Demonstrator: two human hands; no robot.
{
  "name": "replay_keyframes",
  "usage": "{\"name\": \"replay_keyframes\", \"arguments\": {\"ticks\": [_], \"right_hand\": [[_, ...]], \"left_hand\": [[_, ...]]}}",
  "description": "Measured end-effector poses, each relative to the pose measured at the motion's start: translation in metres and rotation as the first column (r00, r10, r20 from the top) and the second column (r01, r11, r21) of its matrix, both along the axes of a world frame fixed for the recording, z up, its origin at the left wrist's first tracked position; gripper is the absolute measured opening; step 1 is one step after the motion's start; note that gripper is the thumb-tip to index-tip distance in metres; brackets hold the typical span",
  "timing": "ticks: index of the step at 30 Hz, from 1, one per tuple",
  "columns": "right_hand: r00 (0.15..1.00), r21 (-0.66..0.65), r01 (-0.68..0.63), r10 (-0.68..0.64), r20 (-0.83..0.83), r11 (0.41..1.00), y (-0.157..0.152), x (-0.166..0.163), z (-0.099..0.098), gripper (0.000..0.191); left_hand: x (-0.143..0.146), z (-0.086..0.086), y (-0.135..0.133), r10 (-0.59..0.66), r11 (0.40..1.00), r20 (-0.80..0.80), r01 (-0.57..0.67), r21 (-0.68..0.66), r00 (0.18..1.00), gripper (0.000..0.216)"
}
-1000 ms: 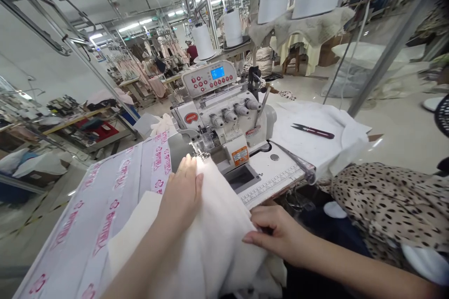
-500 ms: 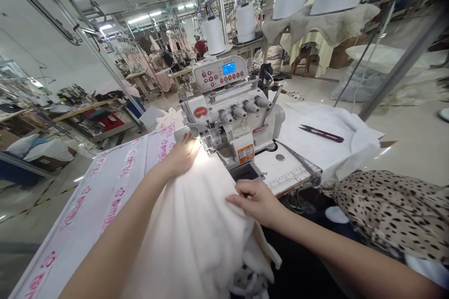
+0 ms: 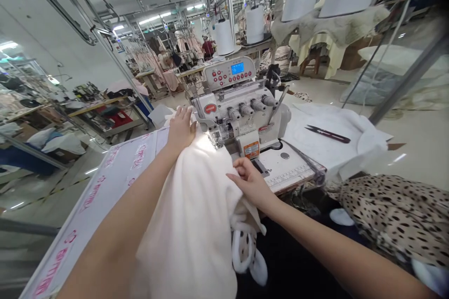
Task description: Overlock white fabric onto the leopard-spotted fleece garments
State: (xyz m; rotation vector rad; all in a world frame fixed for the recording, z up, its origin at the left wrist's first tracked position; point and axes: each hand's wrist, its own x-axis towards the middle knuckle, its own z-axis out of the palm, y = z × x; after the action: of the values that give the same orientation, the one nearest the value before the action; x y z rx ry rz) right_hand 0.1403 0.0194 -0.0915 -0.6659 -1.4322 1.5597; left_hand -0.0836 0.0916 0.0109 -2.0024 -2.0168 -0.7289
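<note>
My left hand (image 3: pixel 181 128) lies flat with its fingers apart on the far edge of a thick white fleece fabric (image 3: pixel 185 215), just left of the presser foot (image 3: pixel 217 138) of a white overlock sewing machine (image 3: pixel 242 112). My right hand (image 3: pixel 249 182) rests on the fabric's right side, with its fingers spread over a fold near the needle plate. Below that hand, a white plush piece with dark spots and a rounded ear shape (image 3: pixel 245 254) hangs from under the fabric. The fleece hides most of the table's near part.
Pink-printed white film (image 3: pixel 115 177) covers the table left of the machine. Red-handled thread snips (image 3: pixel 328 134) lie on white cloth (image 3: pixel 326 149) to the right. Spotted fabric (image 3: pixel 389 210) is heaped at lower right. Thread cones (image 3: pixel 224 37) stand behind the machine; a person (image 3: pixel 207 48) works far back.
My left hand has moved farther along the fabric's edge, past the presser foot. The fleece has shifted toward the machine, and the spotted plush piece now shows more. The whole view has turned slightly.
</note>
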Motion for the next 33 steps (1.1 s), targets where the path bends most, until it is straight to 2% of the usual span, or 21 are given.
{"name": "replay_keyframes", "arguments": {"ticks": [2, 3, 4, 6, 7, 9, 10, 12, 13, 15, 16, 18, 19, 21, 22, 24, 26, 27, 29, 31, 33], "right_hand": [[0.995, -0.026, -0.096, 0.097, 0.032, 0.995, -0.01, 0.016, -0.009, 0.04], [0.984, -0.023, -0.151, 0.153, 0.09, 0.988, -0.014, 0.026, -0.014, 0.039], [0.964, -0.02, -0.207, 0.208, 0.164, 0.978, -0.019, 0.036, -0.019, 0.036], [0.901, -0.038, -0.324, 0.321, 0.294, 0.945, -0.028, 0.05, -0.027, 0.031], [0.871, -0.048, -0.369, 0.363, 0.332, 0.928, -0.032, 0.054, -0.03, 0.031], [0.847, -0.018, -0.41, 0.388, 0.362, 0.912, -0.041, 0.054, -0.03, 0.029], [0.844, -0.001, -0.434, 0.407, 0.348, 0.901, -0.047, 0.051, -0.028, 0.028], [0.822, -0.026, -0.523, 0.512, 0.248, 0.852, -0.059, 0.038, -0.018, 0.03], [0.798, -0.065, -0.578, 0.58, 0.165, 0.813, -0.066, 0.031, -0.013, 0.033], [0.746, -0.149, -0.66, 0.666, -0.011, 0.736, -0.082, 0.018, -0.007, 0.041], [0.743, -0.177, -0.665, 0.666, -0.059, 0.726, -0.09, 0.013, -0.007, 0.045], [0.797, -0.188, -0.597, 0.603, -0.033, 0.78, -0.104, 0.008, -0.018, 0.052], [0.834, -0.177, -0.54, 0.551, 0.021, 0.823, -0.11, 0.009, -0.027, 0.054], [0.88, -0.151, -0.437, 0.456, 0.131, 0.887, -0.118, 0.016, -0.051, 0.054], [0.884, -0.15, -0.415, 0.436, 0.167, 0.897, -0.121, 0.021, -0.064, 0.054], [0.872, -0.169, -0.41, 0.44, 0.214, 0.896, -0.126, 0.035, -0.084, 0.056], [0.861, -0.183, -0.415, 0.449, 0.237, 0.892, -0.131, 0.046, -0.097, 0.058], [0.86, -0.184, -0.413, 0.448, 0.245, 0.892, -0.133, 0.05, -0.101, 0.058], [0.858, -0.174, -0.402, 0.436, 0.272, 0.899, -0.138, 0.055, -0.105, 0.057], [0.85, -0.16, -0.375, 0.408, 0.334, 0.913, -0.143, 0.056, -0.109, 0.057], [0.835, -0.123, -0.335, 0.355, 0.421, 0.934, -0.148, 0.057, -0.116, 0.054]], "left_hand": [[-0.001, -0.005, -0.035, 0.078, 0.996, 0.102, -0.073, -0.057, 0.992, 0.066], [-0.001, -0.011, -0.059, 0.125, 0.986, 0.185, -0.101, -0.135, 0.975, 0.074], [-0.001, -0.019, -0.085, 0.161, 0.961, 0.25, -0.094, -0.259, 0.955, 0.081], [-0.001, -0.036, -0.139, 0.163, 0.894, 0.342, 0.008, -0.448, 0.925, 0.084], [-0.001, -0.043, -0.162, 0.136, 0.857, 0.377, 0.083, -0.509, 0.916, 0.081], [-0.006, -0.048, -0.194, 0.149, 0.81, 0.39, 0.115, -0.576, 0.909, 0.06], [-0.012, -0.045, -0.201, 0.16, 0.786, 0.386, 0.119, -0.606, 0.909, 0.052], [-0.029, -0.026, -0.195, 0.159, 0.775, 0.307, 0.074, -0.628, 0.938, 0.043], [-0.04, -0.013, -0.185, 0.151, 0.8, 0.224, 0.014, -0.6, 0.963, 0.041], [-0.062, 0.014, -0.16, 0.112, 0.915, -0.082, -0.135, -0.381, 0.99, 0.037], [-0.069, 0.026, -0.149, 0.148, 0.935, -0.136, -0.184, -0.304, 0.98, 0.038], [-0.069, 0.04, -0.139, 0.227, 0.955, -0.203, -0.259, -0.146, 0.953, 0.046], [-0.061, 0.04, -0.14, 0.258, 0.958, -0.195, -0.276, -0.073, 0.946, 0.044], [-0.031, 0.026, -0.158, 0.244, 0.97, -0.112, -0.242, 0.032, 0.963, 0.028], [-0.013, 0.013, -0.172, 0.214, 0.977, -0.038, -0.213, 0.011, 0.976, 0.023], [0.02, -0.019, -0.205, 0.104, 0.973, 0.134, -0.073, -0.218, 0.986, 0.025], [0.039, -0.051, -0.232, 0.067, 0.936, 0.258, 0.029, -0.351, 0.964, 0.022], [0.042, -0.065, -0.241, 0.092, 0.937, 0.265, 0.007, -0.35, 0.96, 0.019], [0.038, -0.083, -0.249, 0.186, 0.951, 0.238, -0.114, -0.287, 0.953, 0.017], [0.029, -0.092, -0.249, 0.292, 0.946, 0.205, -0.25, -0.206, 0.934, 0.021], [0.023, -0.093, -0.246, 0.376, 0.923, 0.189, -0.349, -0.159, 0.907, 0.037]]}}
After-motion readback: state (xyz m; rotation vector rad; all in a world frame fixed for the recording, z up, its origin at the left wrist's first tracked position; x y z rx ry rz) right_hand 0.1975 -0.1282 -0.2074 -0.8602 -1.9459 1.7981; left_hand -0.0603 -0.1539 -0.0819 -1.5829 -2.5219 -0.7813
